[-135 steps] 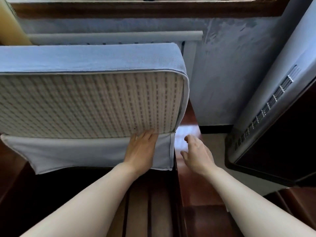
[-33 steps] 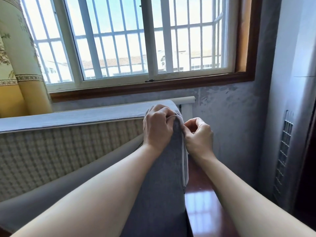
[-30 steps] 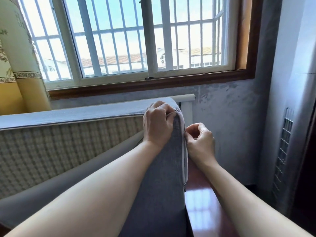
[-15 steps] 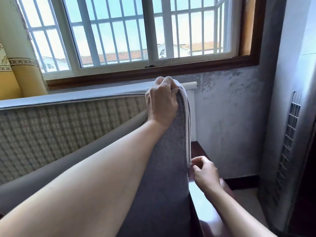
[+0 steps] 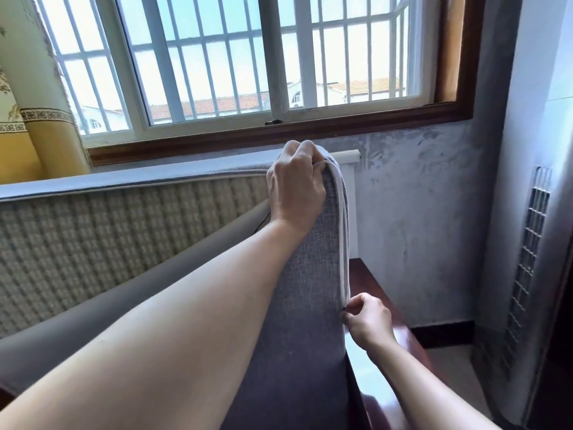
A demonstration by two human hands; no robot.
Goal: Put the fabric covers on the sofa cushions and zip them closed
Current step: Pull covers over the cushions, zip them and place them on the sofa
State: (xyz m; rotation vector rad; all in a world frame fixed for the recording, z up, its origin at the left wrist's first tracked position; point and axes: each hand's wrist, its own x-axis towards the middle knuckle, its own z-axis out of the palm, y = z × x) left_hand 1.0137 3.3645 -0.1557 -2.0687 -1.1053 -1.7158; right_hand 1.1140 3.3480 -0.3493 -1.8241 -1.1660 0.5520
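A sofa cushion stands on edge in front of me, wrapped in a grey fabric cover (image 5: 310, 305). Its woven beige-checked face (image 5: 124, 243) shows on the left. My left hand (image 5: 296, 190) grips the cover's top right corner, fingers curled over the piped edge. My right hand (image 5: 367, 321) pinches the zipper pull at the cover's right side edge, well below the left hand. The pale zipper seam (image 5: 342, 237) runs between the two hands and looks closed there.
A barred window (image 5: 248, 63) with a brown wooden sill is straight ahead. A yellow curtain (image 5: 34, 113) hangs at the left. A glossy wooden sofa arm (image 5: 384, 336) lies under my right hand. A tall white appliance with a vent grille (image 5: 527, 274) stands at the right.
The cushion was turned upright and both hands went to its top corner. Since then my right hand has travelled down the side edge with the zipper pull while my left hand kept hold of the corner.
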